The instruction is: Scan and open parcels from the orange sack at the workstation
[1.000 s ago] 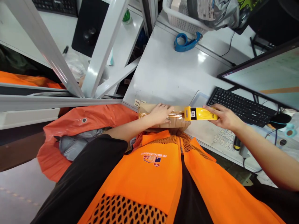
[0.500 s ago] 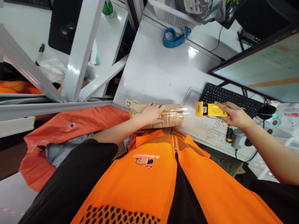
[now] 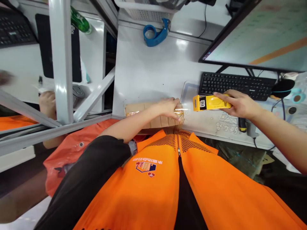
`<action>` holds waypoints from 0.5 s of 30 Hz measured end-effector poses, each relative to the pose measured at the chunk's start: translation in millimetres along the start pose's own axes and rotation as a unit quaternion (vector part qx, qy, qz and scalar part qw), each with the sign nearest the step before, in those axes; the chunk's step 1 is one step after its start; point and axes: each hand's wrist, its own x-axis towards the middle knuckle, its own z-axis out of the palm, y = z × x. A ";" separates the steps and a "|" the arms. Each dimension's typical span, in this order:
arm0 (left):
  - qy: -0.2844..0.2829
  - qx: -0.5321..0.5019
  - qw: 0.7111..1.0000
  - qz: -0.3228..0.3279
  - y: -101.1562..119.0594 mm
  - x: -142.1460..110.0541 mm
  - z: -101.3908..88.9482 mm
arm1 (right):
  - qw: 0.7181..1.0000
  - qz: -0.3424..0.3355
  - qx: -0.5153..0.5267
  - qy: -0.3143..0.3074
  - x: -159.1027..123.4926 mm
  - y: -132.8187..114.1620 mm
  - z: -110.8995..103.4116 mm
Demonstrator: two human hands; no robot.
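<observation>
1. Head view: the brown, oblong cardboard package with shiny tape [image 3: 160,122] lies on the glossy pale-grey worktop [image 3: 148,68] at the frame's centre, its long axis running left to right.
2. Of the person's hands, the left [image 3: 169,108] is nearer, touching it: thumb and fingers are spread over its right end; whether they grip or only rest, I cannot tell.
3. Right of centre, the right hand [image 3: 240,103] has thumb and fingers closed on the right end of a yellow, flat, oblong box with a black band [image 3: 212,103].
4. The box's long axis also runs left to right, nearly in line with the package; its left end is near the package's right end, apart from it.
5. Compared with half a second earlier, the left hand has shifted from the package's middle to its right end, and the gap between box and package looks narrower.
</observation>
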 end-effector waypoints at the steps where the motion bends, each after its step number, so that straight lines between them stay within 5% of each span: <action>1: -0.001 0.015 1.000 -0.003 3.9 4.7 2.1 | 1.000 0.005 0.000 0.005 -2.2 -1.5 0.8; 8: 0.008 0.061 0.998 -0.012 25.1 -4.4 13.1 | 0.998 0.053 0.036 -0.013 -24.2 -10.4 15.0; 15: 0.023 0.084 0.996 -0.003 29.6 -18.4 23.9 | 0.994 0.063 0.088 0.010 -48.7 -23.4 59.3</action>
